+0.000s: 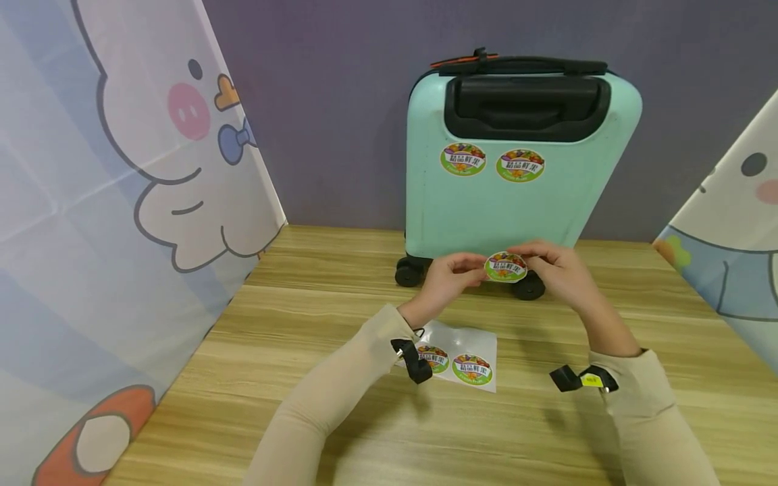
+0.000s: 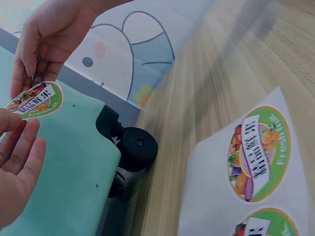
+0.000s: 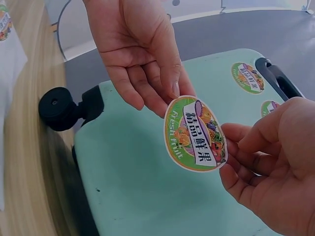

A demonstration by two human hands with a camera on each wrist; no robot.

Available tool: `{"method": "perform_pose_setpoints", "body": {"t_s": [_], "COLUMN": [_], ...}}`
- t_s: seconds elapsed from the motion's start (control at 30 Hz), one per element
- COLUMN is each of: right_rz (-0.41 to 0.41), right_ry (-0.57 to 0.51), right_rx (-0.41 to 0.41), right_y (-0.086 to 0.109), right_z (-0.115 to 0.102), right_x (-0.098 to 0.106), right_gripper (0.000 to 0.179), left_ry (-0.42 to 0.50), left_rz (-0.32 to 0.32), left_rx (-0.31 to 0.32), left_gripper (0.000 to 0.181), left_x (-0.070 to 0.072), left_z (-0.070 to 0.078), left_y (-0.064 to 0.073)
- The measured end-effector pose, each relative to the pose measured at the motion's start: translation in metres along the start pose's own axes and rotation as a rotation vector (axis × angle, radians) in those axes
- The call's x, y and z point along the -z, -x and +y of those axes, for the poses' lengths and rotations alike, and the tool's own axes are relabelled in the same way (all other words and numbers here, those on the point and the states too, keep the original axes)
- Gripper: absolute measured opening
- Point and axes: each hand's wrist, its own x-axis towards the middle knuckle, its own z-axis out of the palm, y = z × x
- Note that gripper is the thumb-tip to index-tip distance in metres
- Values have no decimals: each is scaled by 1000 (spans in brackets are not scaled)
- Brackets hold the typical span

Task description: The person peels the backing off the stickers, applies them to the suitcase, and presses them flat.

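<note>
An oval fruit sticker (image 1: 506,267) with a green lower half and Chinese lettering is held up in front of the lower part of a mint-green suitcase (image 1: 486,212). My left hand (image 1: 448,282) pinches its left edge between thumb and fingers. At the opposite edge, my right hand (image 1: 560,273) holds it between thumb and fingertips. In the right wrist view the printed face of the sticker (image 3: 195,133) shows whole. Two matching stickers, a left one (image 1: 463,159) and a right one (image 1: 520,166), are on the suitcase below its black handle recess (image 1: 527,108).
A glossy white backing sheet (image 1: 486,347) with two more stickers lies on the wooden table (image 1: 292,297), partly behind my left wrist. The suitcase stands on black wheels (image 1: 410,272) against a grey wall (image 1: 316,121). Cartoon-printed cloths (image 1: 121,223) hang at both sides.
</note>
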Motion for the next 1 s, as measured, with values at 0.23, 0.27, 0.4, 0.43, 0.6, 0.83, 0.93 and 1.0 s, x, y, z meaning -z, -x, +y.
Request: {"method": "perform_pose_setpoints", "body": {"t_s": [0.23,0.27,0.4,0.43,0.6,0.83,0.93,1.0], "right_rz": [53,60,84,89,107,138,148,154], "right_ry": [3,0,-6,-5,20,26,28,30], "right_rx": [37,38,35,30,13,40,39,34], "right_y": [-3,-3,-4,-4,-4,-6,-7,-7], "right_z": [-2,-2,-5,-5,-11,-11,-11,-12], "right_x": [5,6,10,11,16,21,23,24], "right_gripper": [32,31,30,31,31,30,31,31], "left_ry": [-19,-19,-23,-30,-68,-92,-99,-104], "left_rz": [-2,-4,-8,-8,-13,-35,-43,-46], "left_rx": [-40,-41,-52,-54,-63,-92,-99,-100], "left_gripper": [28,28,30,31,32,37,38,38], "left_x": [-4,-4,-7,-8,-10,-12,-13,-13], "left_z": [4,5,7,8,12,20,24,27], "left_y": [-6,-7,-10,-11,-13,-15,-15,-15]}}
